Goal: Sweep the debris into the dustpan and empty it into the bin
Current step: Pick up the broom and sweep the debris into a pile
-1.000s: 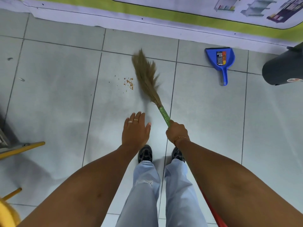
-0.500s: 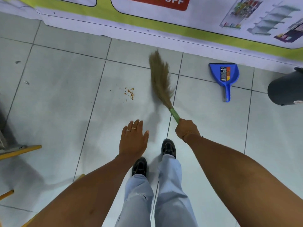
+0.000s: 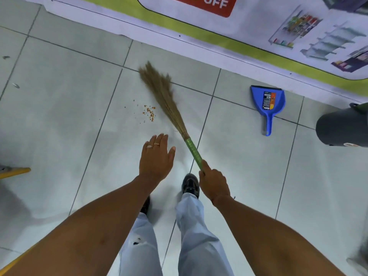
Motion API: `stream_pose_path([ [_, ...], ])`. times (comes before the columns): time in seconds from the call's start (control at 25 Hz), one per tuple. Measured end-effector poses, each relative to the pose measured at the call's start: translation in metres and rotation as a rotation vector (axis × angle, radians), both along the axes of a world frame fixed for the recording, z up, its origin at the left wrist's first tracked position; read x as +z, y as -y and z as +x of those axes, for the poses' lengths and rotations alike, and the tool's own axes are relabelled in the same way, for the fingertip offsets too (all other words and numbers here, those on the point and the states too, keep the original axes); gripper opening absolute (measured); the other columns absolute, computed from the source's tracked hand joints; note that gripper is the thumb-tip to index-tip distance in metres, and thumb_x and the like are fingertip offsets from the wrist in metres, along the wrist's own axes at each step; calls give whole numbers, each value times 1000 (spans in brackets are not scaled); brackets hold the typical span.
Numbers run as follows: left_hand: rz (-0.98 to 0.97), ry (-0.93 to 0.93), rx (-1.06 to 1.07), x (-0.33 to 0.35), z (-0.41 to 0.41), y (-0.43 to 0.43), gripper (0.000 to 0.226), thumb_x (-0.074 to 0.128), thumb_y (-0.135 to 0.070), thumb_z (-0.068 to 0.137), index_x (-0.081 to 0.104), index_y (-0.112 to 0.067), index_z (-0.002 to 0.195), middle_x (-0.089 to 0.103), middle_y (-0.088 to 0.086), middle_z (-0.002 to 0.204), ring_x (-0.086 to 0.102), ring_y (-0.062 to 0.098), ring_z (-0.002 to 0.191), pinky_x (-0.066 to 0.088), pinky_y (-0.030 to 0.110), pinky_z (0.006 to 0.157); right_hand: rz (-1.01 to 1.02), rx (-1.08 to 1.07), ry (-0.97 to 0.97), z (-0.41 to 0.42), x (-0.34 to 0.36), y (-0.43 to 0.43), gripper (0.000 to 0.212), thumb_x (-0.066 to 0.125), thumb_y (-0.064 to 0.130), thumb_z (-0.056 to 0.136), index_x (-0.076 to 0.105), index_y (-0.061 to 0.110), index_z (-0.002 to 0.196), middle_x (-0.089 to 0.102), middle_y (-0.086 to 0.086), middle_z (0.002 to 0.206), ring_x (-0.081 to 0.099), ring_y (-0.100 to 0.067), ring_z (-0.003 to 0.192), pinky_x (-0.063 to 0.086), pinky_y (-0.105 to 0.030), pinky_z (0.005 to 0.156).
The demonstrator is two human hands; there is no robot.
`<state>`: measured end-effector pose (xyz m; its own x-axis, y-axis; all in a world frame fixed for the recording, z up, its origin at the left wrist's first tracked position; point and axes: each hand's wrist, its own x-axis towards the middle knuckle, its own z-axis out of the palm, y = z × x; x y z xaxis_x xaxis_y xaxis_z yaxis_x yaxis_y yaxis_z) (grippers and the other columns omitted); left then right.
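Note:
A grass broom (image 3: 163, 96) with a green-wrapped handle slants up and to the left over the tiled floor. My right hand (image 3: 214, 183) grips the handle's lower end. Its bristles lie just right of a small scatter of orange-brown crumbs (image 3: 149, 113). My left hand (image 3: 156, 158) hovers flat, holding nothing, fingers loosely spread, two rings on it, below the crumbs. A blue dustpan (image 3: 267, 101) lies on the floor to the right, near the wall, handle pointing toward me. A dark grey bin (image 3: 340, 127) stands at the right edge.
A printed banner wall (image 3: 219, 36) runs along the far side. Yellow furniture legs (image 3: 18, 171) poke in at the left edge. Small dark specks (image 3: 16, 85) lie far left on the floor. My feet and pale jeans are below the hands.
The broom head swung from beside the crumbs out to the right, then back to lean left next to them. I stepped forward; my left hand stayed flat and empty.

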<state>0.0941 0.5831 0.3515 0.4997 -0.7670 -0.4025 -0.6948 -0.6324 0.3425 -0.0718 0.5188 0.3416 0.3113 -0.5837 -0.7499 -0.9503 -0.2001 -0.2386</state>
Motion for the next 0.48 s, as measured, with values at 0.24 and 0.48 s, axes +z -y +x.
stream_pose_path([
  [0.24, -61, -50, 36, 9, 28, -58, 50, 41, -32, 94, 46, -1, 132, 55, 20, 134, 48, 37, 128, 38, 50, 109, -71, 167, 87, 58, 4, -56, 49, 33, 32, 101, 23, 29, 149, 63, -19, 107, 61, -37, 97, 48, -41, 84],
  [0.48, 28, 42, -3, 16, 102, -172, 49, 33, -35, 90, 56, 0, 115, 69, 20, 107, 65, 38, 99, 53, 48, 89, 33, 458, 130, 111, -2, -161, 50, 31, 26, 102, 18, 34, 150, 64, -22, 106, 63, -37, 94, 39, -38, 68],
])
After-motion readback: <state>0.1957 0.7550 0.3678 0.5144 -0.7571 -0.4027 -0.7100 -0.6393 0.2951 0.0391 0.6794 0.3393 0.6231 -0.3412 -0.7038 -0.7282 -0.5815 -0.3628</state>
